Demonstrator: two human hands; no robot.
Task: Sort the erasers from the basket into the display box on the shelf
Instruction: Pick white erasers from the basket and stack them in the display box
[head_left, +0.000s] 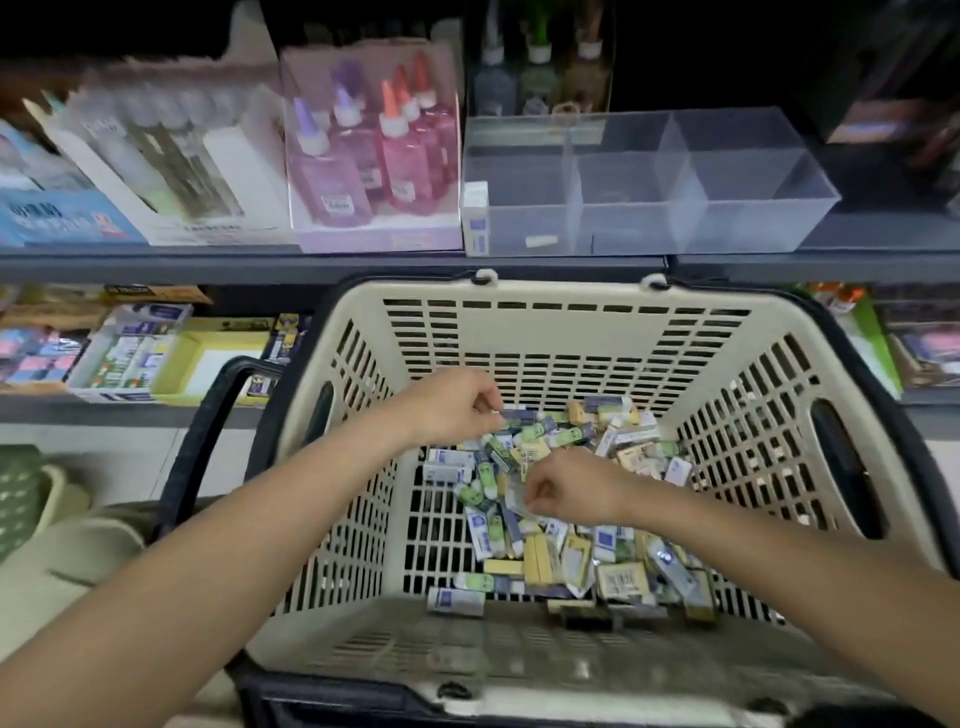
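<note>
Dim overall; the top of the frame sinks to near black. Soft light brightens the centre, leaving a pale sheen on the near wall of the basket (519, 660). Blur smears the upper left. Wide-angle distortion bows the shelf (311, 265) edge and the frame's borders.

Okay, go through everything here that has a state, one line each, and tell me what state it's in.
Display box: nearly empty, one boxed eraser upright at its left end.
Basket: partly full, erasers piled inside.
Left hand: pinching a blue eraser.
Right hand: curled over the pile, grasp unclear.
</note>
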